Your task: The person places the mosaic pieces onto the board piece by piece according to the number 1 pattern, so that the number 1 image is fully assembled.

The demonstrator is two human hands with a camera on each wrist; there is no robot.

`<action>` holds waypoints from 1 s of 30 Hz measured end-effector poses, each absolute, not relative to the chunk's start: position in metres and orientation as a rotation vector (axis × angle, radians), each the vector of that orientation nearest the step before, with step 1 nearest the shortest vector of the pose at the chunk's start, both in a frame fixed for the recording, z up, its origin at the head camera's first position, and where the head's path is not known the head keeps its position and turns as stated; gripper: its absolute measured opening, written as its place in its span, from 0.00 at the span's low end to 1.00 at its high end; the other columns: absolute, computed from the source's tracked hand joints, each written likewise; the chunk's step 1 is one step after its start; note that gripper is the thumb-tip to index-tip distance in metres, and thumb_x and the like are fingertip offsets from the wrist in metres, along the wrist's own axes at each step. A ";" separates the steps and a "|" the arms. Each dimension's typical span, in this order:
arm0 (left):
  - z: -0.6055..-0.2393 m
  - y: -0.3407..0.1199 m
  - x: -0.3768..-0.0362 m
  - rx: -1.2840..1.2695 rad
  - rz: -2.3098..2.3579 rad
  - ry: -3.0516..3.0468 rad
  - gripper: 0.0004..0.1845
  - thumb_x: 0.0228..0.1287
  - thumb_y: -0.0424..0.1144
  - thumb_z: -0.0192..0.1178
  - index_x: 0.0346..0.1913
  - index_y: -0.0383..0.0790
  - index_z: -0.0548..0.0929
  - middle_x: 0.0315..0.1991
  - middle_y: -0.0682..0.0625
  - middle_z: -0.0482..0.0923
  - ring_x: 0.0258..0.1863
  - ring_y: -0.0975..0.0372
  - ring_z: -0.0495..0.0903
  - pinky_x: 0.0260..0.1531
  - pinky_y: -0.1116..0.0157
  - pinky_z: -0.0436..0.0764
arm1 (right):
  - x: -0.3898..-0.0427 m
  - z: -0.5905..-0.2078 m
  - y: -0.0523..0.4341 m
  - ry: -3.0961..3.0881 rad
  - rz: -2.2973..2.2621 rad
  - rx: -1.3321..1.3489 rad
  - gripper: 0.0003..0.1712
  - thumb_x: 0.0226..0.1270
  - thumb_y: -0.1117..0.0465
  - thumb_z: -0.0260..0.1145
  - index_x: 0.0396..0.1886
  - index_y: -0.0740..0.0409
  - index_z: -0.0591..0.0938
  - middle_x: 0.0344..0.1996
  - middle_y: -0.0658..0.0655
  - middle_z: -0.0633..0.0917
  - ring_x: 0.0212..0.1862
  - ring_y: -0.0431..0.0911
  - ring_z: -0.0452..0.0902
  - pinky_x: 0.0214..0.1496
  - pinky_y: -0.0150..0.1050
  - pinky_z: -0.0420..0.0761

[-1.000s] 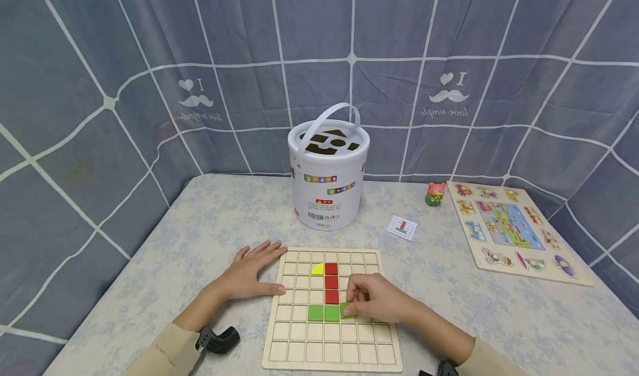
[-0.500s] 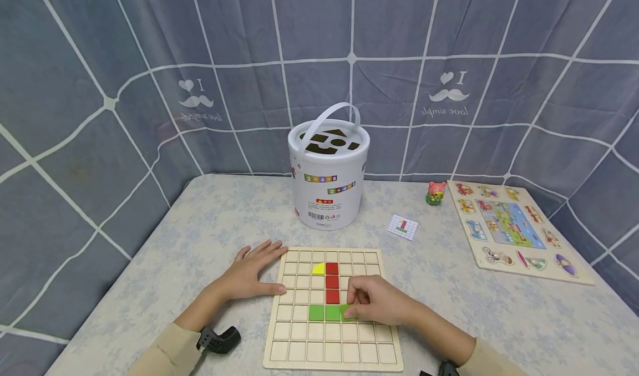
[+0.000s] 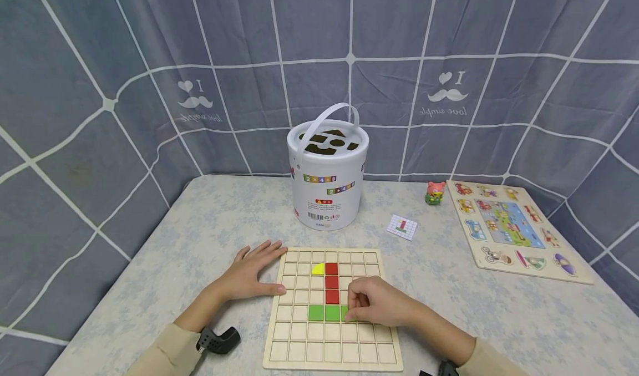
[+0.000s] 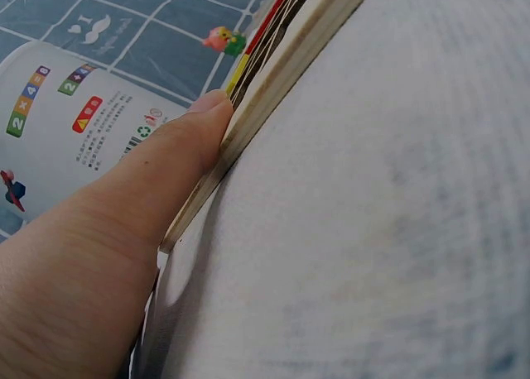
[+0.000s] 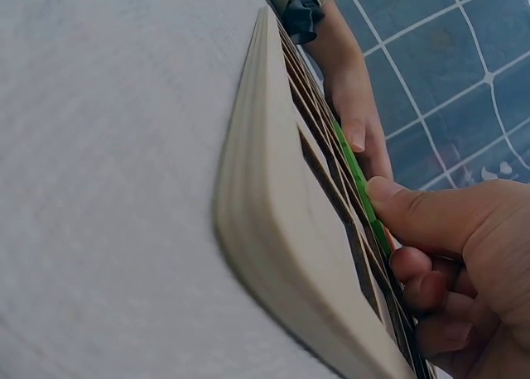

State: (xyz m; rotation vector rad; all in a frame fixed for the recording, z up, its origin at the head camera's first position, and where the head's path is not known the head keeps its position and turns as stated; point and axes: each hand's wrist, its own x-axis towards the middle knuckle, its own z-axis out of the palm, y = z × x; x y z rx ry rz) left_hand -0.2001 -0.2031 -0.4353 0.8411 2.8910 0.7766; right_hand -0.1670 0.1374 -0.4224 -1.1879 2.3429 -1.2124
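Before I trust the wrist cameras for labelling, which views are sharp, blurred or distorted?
Head view: sharp, evenly lit, wide-angle bending of the backdrop lines. Left wrist view: tablecloth blurred, left hand and grid board edge fairly clear. Right wrist view: near board edge soft, right hand sharper.

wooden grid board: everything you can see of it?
The wooden grid board is pale, square, with rows of shallow square cells, lying flat on the table. It holds a yellow piece, three red tiles and green tiles. The left hand rests against its left edge; the right hand presses a green tile.
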 end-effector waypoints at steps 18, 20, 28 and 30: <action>-0.435 -0.203 -0.200 0.846 0.796 2.888 0.48 0.53 0.66 0.65 0.74 0.46 0.65 0.74 0.45 0.57 0.74 0.46 0.50 0.66 0.36 0.40 | -0.167 -0.423 0.138 2.353 -1.213 -1.228 0.10 0.61 0.55 0.73 0.26 0.48 0.78 0.22 0.40 0.73 0.25 0.31 0.66 0.25 0.26 0.71; -0.436 -0.203 -0.200 0.845 0.801 2.888 0.48 0.53 0.66 0.65 0.74 0.46 0.65 0.74 0.45 0.57 0.74 0.46 0.50 0.66 0.36 0.40 | -0.167 -0.423 0.137 2.358 -1.218 -1.225 0.11 0.61 0.55 0.73 0.26 0.48 0.78 0.22 0.40 0.73 0.25 0.31 0.66 0.25 0.26 0.70; -0.436 -0.204 -0.200 0.847 0.798 2.890 0.48 0.53 0.66 0.65 0.74 0.47 0.65 0.74 0.46 0.58 0.74 0.46 0.50 0.66 0.36 0.41 | -0.167 -0.426 0.138 2.324 -1.357 -1.138 0.11 0.64 0.58 0.70 0.25 0.51 0.79 0.18 0.41 0.73 0.20 0.31 0.63 0.22 0.25 0.66; -0.436 -0.203 -0.200 0.850 0.796 2.892 0.48 0.53 0.66 0.65 0.74 0.47 0.65 0.74 0.46 0.58 0.74 0.46 0.51 0.66 0.36 0.41 | -0.169 -0.426 0.140 2.334 -1.365 -1.116 0.11 0.64 0.57 0.70 0.24 0.51 0.79 0.18 0.40 0.73 0.20 0.31 0.63 0.23 0.25 0.66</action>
